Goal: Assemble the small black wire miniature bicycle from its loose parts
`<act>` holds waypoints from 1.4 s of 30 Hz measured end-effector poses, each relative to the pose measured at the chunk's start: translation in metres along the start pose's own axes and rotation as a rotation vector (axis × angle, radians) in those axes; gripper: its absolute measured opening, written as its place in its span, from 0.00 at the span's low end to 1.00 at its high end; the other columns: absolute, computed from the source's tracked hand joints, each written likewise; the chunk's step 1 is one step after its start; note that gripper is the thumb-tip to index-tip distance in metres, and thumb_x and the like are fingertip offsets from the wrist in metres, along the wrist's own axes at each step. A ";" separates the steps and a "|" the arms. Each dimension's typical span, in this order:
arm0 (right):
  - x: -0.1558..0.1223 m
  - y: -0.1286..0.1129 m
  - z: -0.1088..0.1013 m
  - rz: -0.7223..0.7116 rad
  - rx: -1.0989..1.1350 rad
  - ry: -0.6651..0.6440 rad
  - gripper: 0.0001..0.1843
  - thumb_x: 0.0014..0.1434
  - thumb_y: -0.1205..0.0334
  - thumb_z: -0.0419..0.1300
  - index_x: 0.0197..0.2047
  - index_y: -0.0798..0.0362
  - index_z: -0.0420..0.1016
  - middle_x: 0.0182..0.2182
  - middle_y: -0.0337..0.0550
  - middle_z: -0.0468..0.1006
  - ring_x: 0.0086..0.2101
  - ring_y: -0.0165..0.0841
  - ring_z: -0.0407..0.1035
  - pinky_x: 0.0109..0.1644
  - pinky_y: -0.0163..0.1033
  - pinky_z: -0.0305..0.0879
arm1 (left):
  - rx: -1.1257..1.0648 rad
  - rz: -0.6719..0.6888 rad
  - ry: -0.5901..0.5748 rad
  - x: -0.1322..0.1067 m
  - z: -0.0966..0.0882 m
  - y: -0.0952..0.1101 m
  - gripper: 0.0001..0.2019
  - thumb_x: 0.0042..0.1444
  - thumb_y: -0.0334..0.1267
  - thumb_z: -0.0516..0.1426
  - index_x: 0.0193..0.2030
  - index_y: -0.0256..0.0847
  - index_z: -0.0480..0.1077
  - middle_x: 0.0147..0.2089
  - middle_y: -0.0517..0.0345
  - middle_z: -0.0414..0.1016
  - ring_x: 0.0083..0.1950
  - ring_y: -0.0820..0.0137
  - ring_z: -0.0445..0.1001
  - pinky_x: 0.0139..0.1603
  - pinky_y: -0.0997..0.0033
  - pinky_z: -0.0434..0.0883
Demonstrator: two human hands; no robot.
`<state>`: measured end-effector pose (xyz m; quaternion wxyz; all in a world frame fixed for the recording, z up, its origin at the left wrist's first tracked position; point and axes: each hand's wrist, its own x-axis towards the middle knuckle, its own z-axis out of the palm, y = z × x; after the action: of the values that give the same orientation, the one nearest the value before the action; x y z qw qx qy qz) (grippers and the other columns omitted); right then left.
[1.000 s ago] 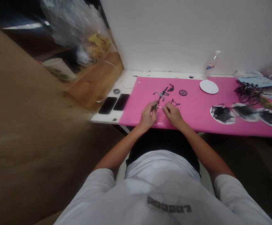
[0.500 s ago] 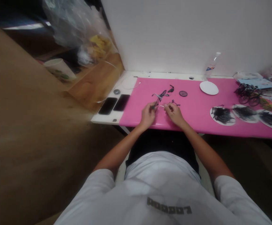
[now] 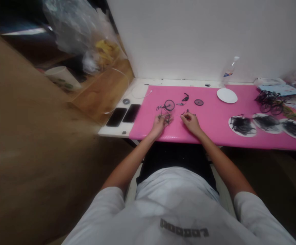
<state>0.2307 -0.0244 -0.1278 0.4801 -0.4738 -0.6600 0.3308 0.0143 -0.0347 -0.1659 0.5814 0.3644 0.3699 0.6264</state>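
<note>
My left hand (image 3: 159,124) pinches the small dark model bicycle frame (image 3: 165,108), which has one wheel fitted and stands over the pink mat (image 3: 214,131). My right hand (image 3: 192,122) is a short way to the right of it, fingers pinched on a tiny part too small to identify. A loose black wheel (image 3: 199,102), a black saddle-like piece (image 3: 185,98) and a small grey piece (image 3: 179,104) lie just beyond my hands.
Two phones (image 3: 124,115) lie left of the mat on the white desk (image 3: 137,89). A white disc (image 3: 227,95), a plastic bottle (image 3: 228,70), three white plates of black parts (image 3: 267,123) and assembled small bicycles (image 3: 269,100) are to the right. Plastic bags (image 3: 86,34) and a brown board are at left.
My left hand has turned the bicycle frame and shifted it left, so its wheel now shows. My right hand has moved apart from it to the right.
</note>
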 end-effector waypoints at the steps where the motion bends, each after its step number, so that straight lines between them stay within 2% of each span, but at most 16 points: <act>1: 0.000 0.002 0.001 -0.001 -0.001 0.002 0.28 0.61 0.30 0.64 0.36 0.50 0.75 0.36 0.46 0.81 0.38 0.38 0.75 0.48 0.46 0.73 | -0.002 -0.002 -0.023 -0.001 0.000 0.000 0.23 0.68 0.52 0.68 0.50 0.47 0.57 0.59 0.47 0.83 0.55 0.62 0.89 0.70 0.34 0.79; 4: 0.000 0.006 0.003 -0.013 0.000 0.007 0.27 0.59 0.33 0.67 0.37 0.51 0.78 0.37 0.49 0.84 0.39 0.40 0.76 0.48 0.47 0.74 | 0.018 0.035 -0.070 -0.001 -0.001 -0.001 0.28 0.61 0.46 0.73 0.49 0.47 0.56 0.59 0.49 0.82 0.55 0.63 0.89 0.73 0.36 0.76; 6: -0.002 0.006 0.004 -0.031 -0.008 0.006 0.24 0.59 0.36 0.68 0.38 0.51 0.81 0.37 0.50 0.85 0.39 0.41 0.77 0.46 0.47 0.75 | 0.042 0.054 -0.061 -0.001 -0.001 -0.003 0.29 0.58 0.42 0.74 0.49 0.47 0.56 0.59 0.49 0.82 0.56 0.64 0.88 0.74 0.38 0.76; 13: -0.008 0.001 0.003 -0.077 -0.070 -0.004 0.17 0.60 0.45 0.71 0.40 0.51 0.88 0.37 0.50 0.89 0.35 0.40 0.77 0.41 0.46 0.72 | 0.187 0.083 -0.054 -0.002 0.002 -0.011 0.26 0.55 0.34 0.73 0.48 0.45 0.60 0.53 0.48 0.85 0.56 0.65 0.87 0.72 0.43 0.77; 24: -0.008 0.009 0.003 -0.133 -0.144 -0.025 0.10 0.63 0.54 0.71 0.42 0.50 0.90 0.39 0.48 0.89 0.37 0.39 0.78 0.42 0.45 0.75 | 0.211 0.109 -0.032 -0.006 0.006 -0.010 0.24 0.55 0.29 0.72 0.45 0.46 0.60 0.53 0.47 0.85 0.57 0.63 0.87 0.72 0.46 0.78; 33: -0.010 0.008 0.003 -0.158 -0.153 -0.028 0.12 0.64 0.52 0.71 0.42 0.52 0.89 0.38 0.49 0.88 0.33 0.37 0.74 0.40 0.44 0.73 | 0.238 0.124 -0.025 -0.006 0.006 -0.011 0.23 0.56 0.29 0.71 0.47 0.45 0.61 0.55 0.45 0.85 0.59 0.62 0.87 0.72 0.47 0.78; 42: -0.009 0.010 0.003 -0.168 -0.166 -0.028 0.11 0.64 0.53 0.71 0.42 0.51 0.89 0.37 0.48 0.87 0.33 0.37 0.75 0.40 0.44 0.73 | 0.275 0.128 -0.028 -0.007 0.006 -0.011 0.22 0.56 0.30 0.71 0.47 0.45 0.62 0.56 0.44 0.85 0.59 0.61 0.87 0.72 0.46 0.78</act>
<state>0.2312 -0.0296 -0.1402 0.4561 -0.4503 -0.7292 0.2399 0.0252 -0.0410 -0.1725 0.4899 0.4725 0.4200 0.6003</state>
